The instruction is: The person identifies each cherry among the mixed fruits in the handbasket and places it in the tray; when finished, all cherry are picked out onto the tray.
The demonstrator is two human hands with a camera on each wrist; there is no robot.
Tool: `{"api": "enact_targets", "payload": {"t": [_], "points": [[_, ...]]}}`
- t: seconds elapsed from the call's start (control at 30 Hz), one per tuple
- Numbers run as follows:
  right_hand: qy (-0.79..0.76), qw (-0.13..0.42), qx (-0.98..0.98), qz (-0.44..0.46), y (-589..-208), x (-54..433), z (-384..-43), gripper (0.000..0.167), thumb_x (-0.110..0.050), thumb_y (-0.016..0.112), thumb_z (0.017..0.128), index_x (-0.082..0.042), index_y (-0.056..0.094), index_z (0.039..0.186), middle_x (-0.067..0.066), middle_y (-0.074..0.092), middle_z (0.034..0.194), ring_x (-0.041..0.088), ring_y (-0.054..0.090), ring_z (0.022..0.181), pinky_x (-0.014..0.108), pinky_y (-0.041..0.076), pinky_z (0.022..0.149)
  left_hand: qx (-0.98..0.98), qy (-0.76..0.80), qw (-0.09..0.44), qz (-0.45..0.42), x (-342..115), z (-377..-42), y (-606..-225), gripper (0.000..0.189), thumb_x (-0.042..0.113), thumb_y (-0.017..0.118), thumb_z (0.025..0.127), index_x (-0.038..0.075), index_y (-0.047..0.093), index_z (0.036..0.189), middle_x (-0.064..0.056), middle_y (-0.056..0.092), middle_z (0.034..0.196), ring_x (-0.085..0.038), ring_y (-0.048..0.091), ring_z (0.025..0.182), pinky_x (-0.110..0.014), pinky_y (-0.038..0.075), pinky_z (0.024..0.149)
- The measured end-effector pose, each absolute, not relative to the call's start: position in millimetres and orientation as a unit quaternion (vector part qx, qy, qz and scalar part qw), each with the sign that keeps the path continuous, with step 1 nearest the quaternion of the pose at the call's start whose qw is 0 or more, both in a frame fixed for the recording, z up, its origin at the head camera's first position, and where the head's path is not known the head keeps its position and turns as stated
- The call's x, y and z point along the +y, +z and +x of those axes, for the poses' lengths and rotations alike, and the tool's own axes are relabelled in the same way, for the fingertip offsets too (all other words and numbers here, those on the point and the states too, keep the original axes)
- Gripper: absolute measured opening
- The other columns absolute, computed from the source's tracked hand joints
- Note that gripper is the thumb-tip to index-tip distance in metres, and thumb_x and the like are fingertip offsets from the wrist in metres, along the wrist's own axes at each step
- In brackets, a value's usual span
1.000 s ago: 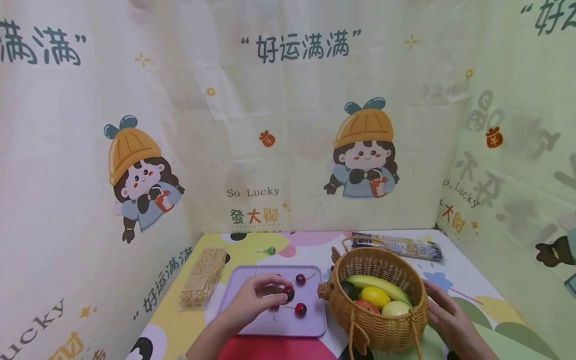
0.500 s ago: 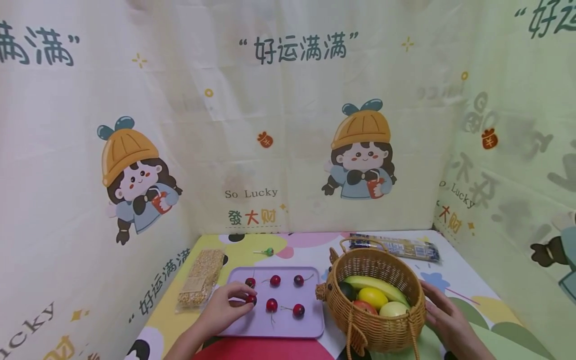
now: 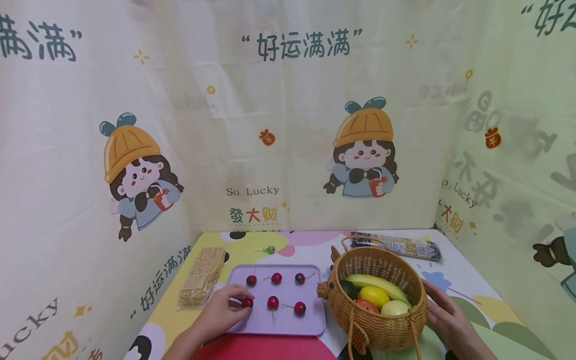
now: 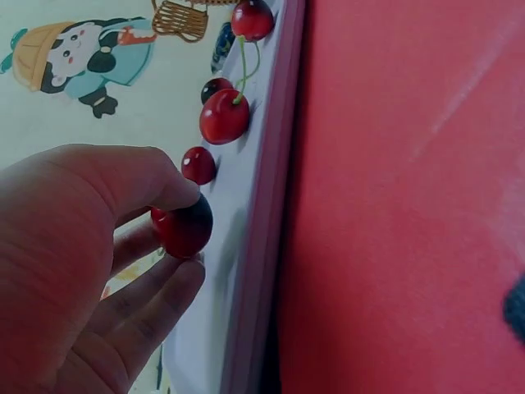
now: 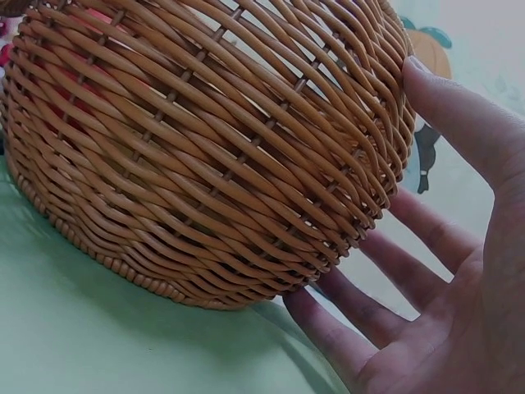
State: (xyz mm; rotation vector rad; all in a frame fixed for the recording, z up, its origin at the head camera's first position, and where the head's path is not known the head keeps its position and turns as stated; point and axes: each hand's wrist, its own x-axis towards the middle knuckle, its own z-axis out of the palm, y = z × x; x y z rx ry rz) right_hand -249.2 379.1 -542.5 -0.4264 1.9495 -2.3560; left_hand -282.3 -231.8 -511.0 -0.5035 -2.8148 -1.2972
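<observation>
My left hand (image 3: 219, 311) pinches a dark red cherry (image 4: 187, 230) between thumb and fingertips, at the front left of the lilac tray (image 3: 281, 325). Whether the cherry touches the tray, I cannot tell. Other cherries (image 3: 272, 302) lie on the tray in two rows, some with thin stems. On the right stands a wicker basket (image 3: 382, 327) holding a banana (image 3: 382, 286), a lemon (image 3: 374, 297) and other fruit. With fairly straight fingers and thumb, my right hand (image 5: 443, 304) touches the basket's right side.
A clear pack of grain-like pieces (image 3: 202, 277) lies left of the tray. Behind the tray is a small green-headed lollipop (image 3: 270, 249). A long clear package (image 3: 400, 246) lies behind the basket. Printed cloth walls (image 3: 288, 165) enclose the table's back and sides.
My left hand has carried the cherry leftward from the tray's middle to its front left, then slightly lower. My right hand has stayed at the basket.
</observation>
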Motion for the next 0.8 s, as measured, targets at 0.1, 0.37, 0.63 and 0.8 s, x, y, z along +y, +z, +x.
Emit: {"api": "enact_targets", "payload": {"t": [0.1, 0.37, 0.63, 0.8], "points": [[-0.769, 0.031, 0.618, -0.158, -542, 379, -250, 0.055, -0.007, 0.035, 0.119, -0.046, 0.061, 0.146, -0.033, 0.063, 0.144, -0.006, 0.066, 0.128, 0.026, 0.062, 0.101, -0.897, -0.41, 0.004, -0.167, -232, -281, -514, 0.019, 0.015, 0.09, 0.093, 0.02, 0.083, 0.11, 0.003, 0.077, 0.116, -0.011, 0.074, 0.104, -0.031, 0.068, 0.088], [-0.767, 0.031, 0.617, -0.173, -542, 375, -252, 0.055, -0.006, 0.034, 0.119, -0.045, 0.06, 0.148, -0.032, 0.063, 0.146, -0.005, 0.066, 0.13, 0.025, 0.062, 0.102, -0.898, -0.403, 0.02, -0.175, -235, -273, -521, 0.021, 0.013, 0.09, 0.092, 0.023, 0.083, 0.109, 0.006, 0.075, 0.113, -0.008, 0.073, 0.101, -0.033, 0.067, 0.091], [-0.756, 0.023, 0.637, -0.149, -541, 374, -254, 0.049, -0.012, 0.034, 0.121, -0.047, 0.058, 0.146, -0.034, 0.062, 0.145, -0.011, 0.063, 0.13, 0.02, 0.059, 0.102, -0.916, -0.362, 0.096, -0.141, -226, -271, -514, 0.025, 0.024, 0.097, 0.086, 0.03, 0.084, 0.107, 0.008, 0.074, 0.126, -0.014, 0.066, 0.117, -0.031, 0.06, 0.089], [-0.736, -0.026, 0.644, -0.208, -527, 376, -250, 0.054, -0.01, 0.026, 0.121, -0.026, 0.043, 0.169, -0.028, 0.057, 0.158, -0.013, 0.055, 0.14, 0.013, 0.051, 0.108, -0.901, -0.385, 0.139, -0.14, -201, -282, -501, 0.031, 0.026, 0.097, 0.086, 0.038, 0.082, 0.11, 0.015, 0.074, 0.126, -0.012, 0.062, 0.123, -0.038, 0.058, 0.095]]}}
